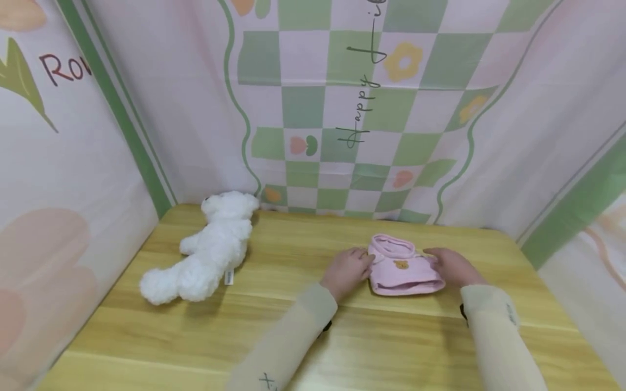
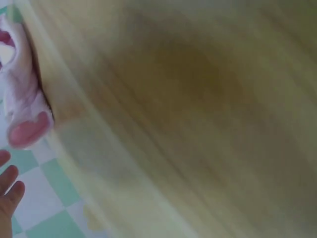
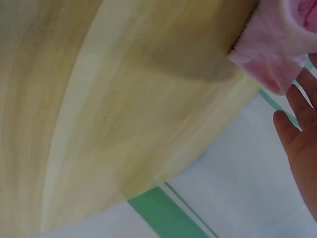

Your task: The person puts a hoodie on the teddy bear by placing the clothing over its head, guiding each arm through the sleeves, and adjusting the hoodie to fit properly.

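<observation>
A small pink doll-sized top (image 1: 408,274) with a brown bear patch lies on the wooden table, its neck opening away from me and its wide hem towards me. At its left side is my left hand (image 1: 346,271), fingertips at the fabric's edge; in the left wrist view the fingers (image 2: 10,178) look loosely extended beside a sleeve. My right hand (image 1: 456,266) is by the top's right side. The right wrist view shows its fingers (image 3: 298,106) spread close to the other sleeve, not curled round it. Whether any fingertip touches the fabric is hard to tell.
A white plush animal (image 1: 215,250) lies on its side on the left part of the table (image 1: 293,239), a small white tag (image 1: 229,277) sticking out from it. Printed cloth (image 1: 342,108) hangs behind the table and at both sides.
</observation>
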A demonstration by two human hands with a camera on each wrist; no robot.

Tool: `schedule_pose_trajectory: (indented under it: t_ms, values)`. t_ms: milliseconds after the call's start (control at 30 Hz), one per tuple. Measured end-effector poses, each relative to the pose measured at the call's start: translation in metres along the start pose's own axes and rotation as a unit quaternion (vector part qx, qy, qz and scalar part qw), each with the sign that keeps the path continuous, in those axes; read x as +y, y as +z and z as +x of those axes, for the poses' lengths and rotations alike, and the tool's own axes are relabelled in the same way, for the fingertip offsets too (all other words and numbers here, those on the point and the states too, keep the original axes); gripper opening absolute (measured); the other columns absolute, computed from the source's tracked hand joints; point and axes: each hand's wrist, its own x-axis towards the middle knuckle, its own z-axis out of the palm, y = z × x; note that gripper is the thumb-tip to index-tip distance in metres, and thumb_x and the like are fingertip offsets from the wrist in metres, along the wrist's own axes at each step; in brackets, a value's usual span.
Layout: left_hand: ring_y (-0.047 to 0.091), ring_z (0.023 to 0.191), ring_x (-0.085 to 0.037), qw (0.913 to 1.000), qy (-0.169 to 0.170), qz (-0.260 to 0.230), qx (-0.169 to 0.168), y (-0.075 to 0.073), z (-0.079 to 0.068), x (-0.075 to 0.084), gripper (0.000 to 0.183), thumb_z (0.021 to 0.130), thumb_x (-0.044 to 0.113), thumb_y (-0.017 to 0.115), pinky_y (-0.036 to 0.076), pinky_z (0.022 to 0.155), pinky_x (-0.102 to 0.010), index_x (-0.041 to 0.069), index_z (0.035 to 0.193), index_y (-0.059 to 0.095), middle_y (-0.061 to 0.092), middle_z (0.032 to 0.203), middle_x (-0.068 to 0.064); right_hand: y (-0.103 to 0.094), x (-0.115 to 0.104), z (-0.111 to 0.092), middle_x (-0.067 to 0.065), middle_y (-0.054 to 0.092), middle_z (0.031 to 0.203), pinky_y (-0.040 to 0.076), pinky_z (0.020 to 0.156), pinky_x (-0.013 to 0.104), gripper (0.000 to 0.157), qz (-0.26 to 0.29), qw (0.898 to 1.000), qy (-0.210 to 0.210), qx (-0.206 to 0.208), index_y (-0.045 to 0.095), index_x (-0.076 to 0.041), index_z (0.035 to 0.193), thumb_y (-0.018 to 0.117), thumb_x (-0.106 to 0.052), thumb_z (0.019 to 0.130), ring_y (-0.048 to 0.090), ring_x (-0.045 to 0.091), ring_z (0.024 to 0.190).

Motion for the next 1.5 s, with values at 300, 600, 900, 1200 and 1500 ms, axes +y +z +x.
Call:
schedule_pose_trajectory:
  t_ms: [300, 600, 900, 1200, 1500]
  values:
    - [0.061, 0.116, -0.014, 0.9996, -0.009, -0.024, 0.010, 0.011, 0.000, 0.008, 0.033, 0.099, 0.028, 0.051, 0.048, 0.102, -0.027, 0.021, 0.130, 0.058, 0.065, 0.126, -0.001, 0.002, 0.006, -0.006, 0.030, 0.064, 0.110, 0.046, 0.089, 0.061, 0.029, -0.001, 1.000, -0.007, 0.021, 0.064, 0.006, 0.114, 0.060, -0.007, 0.088, 0.058, 0.049, 0.104]
    - [0.060, 0.116, -0.018, 0.9995, -0.016, -0.028, -0.006, 0.015, -0.001, 0.011, 0.034, 0.098, 0.018, 0.050, 0.050, 0.100, -0.029, 0.021, 0.132, 0.056, 0.062, 0.128, -0.007, 0.005, 0.000, -0.010, 0.025, 0.068, 0.101, 0.049, 0.085, 0.057, 0.018, 0.010, 0.999, -0.002, 0.052, 0.070, 0.001, 0.100, 0.065, -0.011, 0.087, 0.062, 0.043, 0.097]
    - [0.064, 0.101, -0.017, 0.9933, -0.029, -0.111, 0.011, 0.010, -0.005, 0.002, 0.028, 0.100, 0.016, 0.046, 0.055, 0.085, -0.025, 0.013, 0.125, 0.059, 0.063, 0.120, -0.008, -0.002, -0.008, -0.010, 0.020, 0.070, 0.096, 0.051, 0.079, 0.052, 0.016, 0.025, 0.996, -0.015, 0.082, 0.071, -0.001, 0.097, 0.063, -0.013, 0.090, 0.064, 0.036, 0.090]
    - [0.066, 0.105, -0.015, 0.9982, 0.005, -0.047, 0.037, -0.015, -0.006, -0.017, 0.027, 0.093, 0.006, 0.056, 0.053, 0.092, -0.021, 0.012, 0.118, 0.064, 0.068, 0.117, -0.005, -0.011, -0.025, -0.006, 0.019, 0.071, 0.098, 0.052, 0.079, 0.052, 0.018, 0.005, 0.989, -0.042, 0.141, 0.071, -0.003, 0.099, 0.063, -0.016, 0.090, 0.066, 0.035, 0.088]
    - [0.066, 0.081, -0.009, 0.9969, 0.009, 0.012, 0.078, -0.047, -0.003, -0.054, 0.018, 0.088, 0.009, 0.063, 0.054, 0.068, -0.014, 0.015, 0.105, 0.067, 0.071, 0.097, 0.002, -0.019, -0.053, 0.009, 0.019, 0.072, 0.099, 0.052, 0.080, 0.053, 0.019, 0.006, 0.976, -0.079, 0.204, 0.072, -0.003, 0.101, 0.063, -0.018, 0.091, 0.067, 0.038, 0.090]
